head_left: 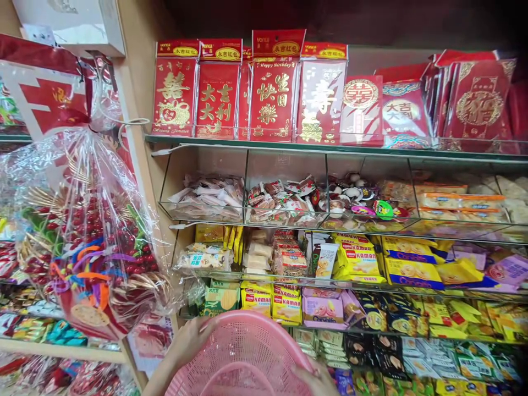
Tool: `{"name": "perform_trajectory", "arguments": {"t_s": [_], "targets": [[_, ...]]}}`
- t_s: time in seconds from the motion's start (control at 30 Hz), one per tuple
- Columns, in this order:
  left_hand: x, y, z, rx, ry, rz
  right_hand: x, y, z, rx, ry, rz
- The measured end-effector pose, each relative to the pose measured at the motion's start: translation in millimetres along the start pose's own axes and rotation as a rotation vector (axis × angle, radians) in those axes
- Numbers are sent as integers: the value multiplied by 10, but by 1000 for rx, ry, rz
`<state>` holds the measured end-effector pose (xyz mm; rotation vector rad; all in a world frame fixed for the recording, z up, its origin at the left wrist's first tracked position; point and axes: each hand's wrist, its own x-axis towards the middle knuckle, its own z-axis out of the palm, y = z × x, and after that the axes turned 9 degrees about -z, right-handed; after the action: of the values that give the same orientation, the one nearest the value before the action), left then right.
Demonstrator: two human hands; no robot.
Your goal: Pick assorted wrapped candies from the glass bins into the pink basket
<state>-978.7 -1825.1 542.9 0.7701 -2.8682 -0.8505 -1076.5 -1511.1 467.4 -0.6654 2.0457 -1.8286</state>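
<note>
A pink plastic basket with a perforated wall (251, 335) is at the bottom centre, and nothing shows inside the part in view. My left hand (193, 341) grips its rim on the left side. On the right side my right hand (311, 377) holds the rim, partly cut off by the frame's lower edge. Just behind the basket stand yellow Kaman packets (286, 305) and a purple packet (324, 309) on a shelf.
Red envelopes (274, 99) line the top shelf. Below are clear bins of small wrapped snacks (284, 201) and more yellow packets (357, 258). A cellophane-wrapped bouquet (88, 242) hangs at the left, beside a wooden upright (138, 66).
</note>
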Motion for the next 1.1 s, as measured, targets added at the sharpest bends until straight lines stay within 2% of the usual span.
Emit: {"name": "perform_trajectory", "arguments": {"t_s": [0.13,0.23,0.33,0.43,0.57,0.63,0.7,0.77,0.87,0.97,1.1], "targets": [[19,-49,-54,18,0,29,44,-133,-11,-99,31,-72],[11,-118,-76,31,17,16,101,-501,-102,-198,67,-113],[-15,-213,-91,38,38,-28,191,-1162,-172,-300,63,-237],[-47,-303,-133,12,42,-52,334,-2003,-118,-476,39,-481],[-91,-358,-223,6,59,-41,696,-3069,165,-711,85,-853],[-109,-349,-262,15,70,-41,943,-3475,363,-893,114,-1014],[-120,-324,-289,19,77,-34,1186,-3771,570,-1139,149,-1079],[-122,-298,-303,19,77,-15,1386,-3959,762,-1380,139,-1053],[-113,-270,-300,35,89,2,1582,-4084,973,-1619,45,-838],[-102,-246,-287,55,94,6,1680,-4104,1076,-1686,-36,-629],[-87,-201,-288,55,85,21,1721,-4096,1097,-1682,-36,-584]]}}
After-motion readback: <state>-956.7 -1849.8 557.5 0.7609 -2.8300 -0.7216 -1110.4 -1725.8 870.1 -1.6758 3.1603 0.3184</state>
